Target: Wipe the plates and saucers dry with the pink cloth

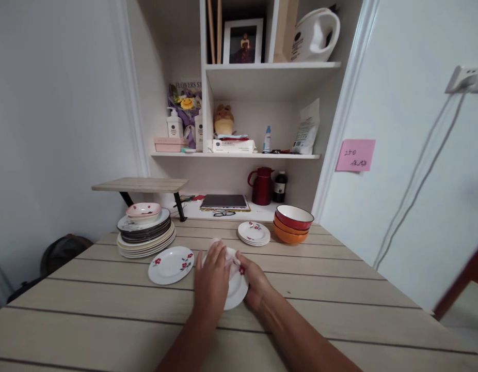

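A small white plate with red flowers (236,292) lies on the wooden table (107,310) in front of me. My left hand (211,281) rests on top of it, fingers pressed on a thin white tissue or cloth (223,250) that covers part of the plate. My right hand (254,284) grips the plate's right rim. Just to the left lies a second flowered plate (171,264), untouched.
A tall stack of plates topped by a pink bowl (145,233) stands at the left. A small stack of flowered saucers (254,233) and stacked red and orange bowls (293,223) sit farther back. Shelves with a red jug (261,186) rise behind the table.
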A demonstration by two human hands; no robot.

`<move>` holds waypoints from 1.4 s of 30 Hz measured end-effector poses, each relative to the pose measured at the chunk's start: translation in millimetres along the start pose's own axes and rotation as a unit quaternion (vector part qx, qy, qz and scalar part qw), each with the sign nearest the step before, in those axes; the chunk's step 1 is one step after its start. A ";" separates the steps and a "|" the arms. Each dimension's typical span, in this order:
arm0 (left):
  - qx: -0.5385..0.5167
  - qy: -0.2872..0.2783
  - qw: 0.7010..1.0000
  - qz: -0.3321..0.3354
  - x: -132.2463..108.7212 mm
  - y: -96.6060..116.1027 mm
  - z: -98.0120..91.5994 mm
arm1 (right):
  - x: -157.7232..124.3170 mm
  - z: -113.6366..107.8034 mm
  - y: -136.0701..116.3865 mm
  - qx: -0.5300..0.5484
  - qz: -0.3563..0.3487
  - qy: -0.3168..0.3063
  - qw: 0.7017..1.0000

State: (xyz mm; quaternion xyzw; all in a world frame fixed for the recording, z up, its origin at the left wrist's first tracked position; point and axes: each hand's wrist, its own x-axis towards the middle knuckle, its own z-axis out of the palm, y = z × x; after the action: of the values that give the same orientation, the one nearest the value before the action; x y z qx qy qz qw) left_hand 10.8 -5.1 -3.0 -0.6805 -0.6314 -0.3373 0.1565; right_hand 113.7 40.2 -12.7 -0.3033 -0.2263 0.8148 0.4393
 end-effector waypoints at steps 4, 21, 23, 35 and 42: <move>0.045 -0.008 0.999 -0.022 -2.7 1.1 -2.6 | 2.6 -3.6 -9.1 0.019 0.009 0.029 0.999; 0.064 0.001 0.997 -0.041 -2.9 1.7 -5.9 | -4.6 3.9 -7.3 0.016 0.005 0.024 1.000; 0.037 -0.012 0.999 0.015 -6.9 7.4 -1.9 | -4.5 0.4 -16.2 0.040 0.004 0.017 0.999; 0.028 -0.016 0.999 -0.013 1.7 -4.5 -1.9 | -1.7 0.1 -9.5 -0.032 0.007 0.018 0.999; 0.023 -0.023 0.998 0.050 -5.8 -1.4 2.8 | -2.6 -2.8 -20.6 0.011 -0.006 0.044 0.999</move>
State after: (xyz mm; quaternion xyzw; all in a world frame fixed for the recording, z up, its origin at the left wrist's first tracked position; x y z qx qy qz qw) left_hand 10.3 -7.4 -9.2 -0.7150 -0.6074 -0.2991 0.1740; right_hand 128.7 48.8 -0.8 -0.3323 -0.1997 0.8006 0.4569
